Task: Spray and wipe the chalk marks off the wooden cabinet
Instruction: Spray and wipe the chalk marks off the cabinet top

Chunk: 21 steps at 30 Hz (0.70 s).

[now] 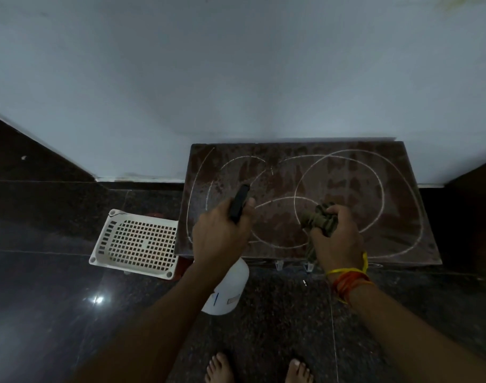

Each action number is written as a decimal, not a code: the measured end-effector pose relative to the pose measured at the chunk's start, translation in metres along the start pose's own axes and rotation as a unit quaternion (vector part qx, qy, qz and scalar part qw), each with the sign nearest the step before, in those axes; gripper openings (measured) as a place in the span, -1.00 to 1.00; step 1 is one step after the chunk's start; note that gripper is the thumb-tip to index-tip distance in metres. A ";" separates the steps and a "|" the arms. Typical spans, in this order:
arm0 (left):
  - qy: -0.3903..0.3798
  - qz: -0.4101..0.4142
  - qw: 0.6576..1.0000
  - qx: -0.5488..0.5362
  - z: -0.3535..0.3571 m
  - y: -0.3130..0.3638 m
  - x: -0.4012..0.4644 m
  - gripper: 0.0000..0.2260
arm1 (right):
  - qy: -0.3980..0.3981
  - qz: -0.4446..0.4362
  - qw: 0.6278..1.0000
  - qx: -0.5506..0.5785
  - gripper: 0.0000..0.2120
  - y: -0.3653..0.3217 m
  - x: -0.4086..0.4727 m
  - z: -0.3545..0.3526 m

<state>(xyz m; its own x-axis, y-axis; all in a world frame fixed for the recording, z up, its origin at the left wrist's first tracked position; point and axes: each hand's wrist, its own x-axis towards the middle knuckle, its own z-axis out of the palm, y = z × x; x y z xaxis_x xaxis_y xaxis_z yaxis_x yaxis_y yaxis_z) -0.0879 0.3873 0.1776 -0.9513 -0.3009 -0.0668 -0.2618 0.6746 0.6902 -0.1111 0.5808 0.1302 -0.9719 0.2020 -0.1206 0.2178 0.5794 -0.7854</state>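
Hands (221, 233) grip bottle (227, 288) and rag (320, 221) over chalk-looped, wet-speckled cabinet (346, 189).

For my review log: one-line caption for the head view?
Left hand aims spray bottle, right hand grips cloth over chalk-marked cabinet.

a home corner: dark polished granite floor (70, 272), plain painted wall (236, 64), bare feet (219, 369)
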 end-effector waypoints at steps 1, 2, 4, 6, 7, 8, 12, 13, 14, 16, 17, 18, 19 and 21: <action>0.000 -0.005 1.000 -0.002 -0.001 0.000 0.001 -0.65 | -0.002 0.002 1.000 0.001 -0.63 -0.001 0.001 0.000; 0.000 -0.009 1.000 0.000 -0.002 -0.002 0.001 -0.65 | -0.003 0.004 1.000 0.001 -0.63 -0.001 0.003 0.000; 0.001 -0.021 1.000 0.013 -0.005 -0.010 -0.003 -0.65 | -0.003 -0.001 1.000 0.005 -0.63 -0.005 0.005 0.000; 0.004 -0.043 0.999 0.020 -0.009 -0.020 -0.009 -0.69 | 0.002 -0.011 1.000 0.010 -0.64 -0.010 0.006 0.003; 0.006 -0.053 0.998 0.015 -0.010 -0.026 -0.013 -0.71 | 0.001 -0.011 1.000 0.009 -0.64 -0.013 0.005 0.006; 0.008 -0.060 0.998 0.010 -0.011 -0.032 -0.016 -0.72 | -0.002 -0.009 1.000 0.010 -0.64 -0.016 0.005 0.010; 0.013 -0.083 0.996 -0.037 -0.015 -0.055 -0.029 -0.57 | -0.004 -0.048 0.999 0.003 -0.65 -0.027 -0.001 0.039; 0.016 -0.089 0.995 -0.052 -0.016 -0.060 -0.031 -0.58 | -0.007 -0.061 0.998 0.000 -0.66 -0.029 -0.004 0.048; 0.019 -0.091 0.993 -0.067 -0.017 -0.066 -0.033 -0.59 | -0.015 -0.067 0.998 -0.006 -0.65 -0.030 -0.006 0.057; 0.026 -0.088 0.991 -0.093 -0.019 -0.077 -0.034 -0.62 | -0.045 -0.062 0.997 -0.024 -0.60 -0.029 -0.010 0.079; 0.028 -0.085 0.991 -0.104 -0.020 -0.082 -0.034 -0.63 | -0.057 -0.067 0.995 -0.039 -0.58 -0.027 -0.012 0.091; 0.025 -0.083 0.989 -0.117 -0.021 -0.087 -0.033 -0.64 | -0.063 -0.080 0.993 -0.064 -0.55 -0.022 -0.013 0.103; 0.020 -0.082 0.988 -0.129 -0.022 -0.092 -0.032 -0.65 | -0.067 -0.089 0.988 -0.103 -0.51 -0.018 -0.013 0.114; 0.012 -0.080 0.987 -0.142 -0.025 -0.103 -0.029 -0.64 | -0.083 -0.080 0.975 -0.190 -0.45 -0.012 -0.013 0.135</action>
<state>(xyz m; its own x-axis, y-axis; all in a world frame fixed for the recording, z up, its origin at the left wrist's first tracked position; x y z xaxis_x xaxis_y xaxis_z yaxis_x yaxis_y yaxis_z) -0.0291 0.3098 0.1262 -0.8962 -0.4067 -0.1773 -0.3500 0.4023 0.8460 -0.1134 0.4648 0.0594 -0.9904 -0.0278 -0.1356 0.0479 0.8502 -0.5242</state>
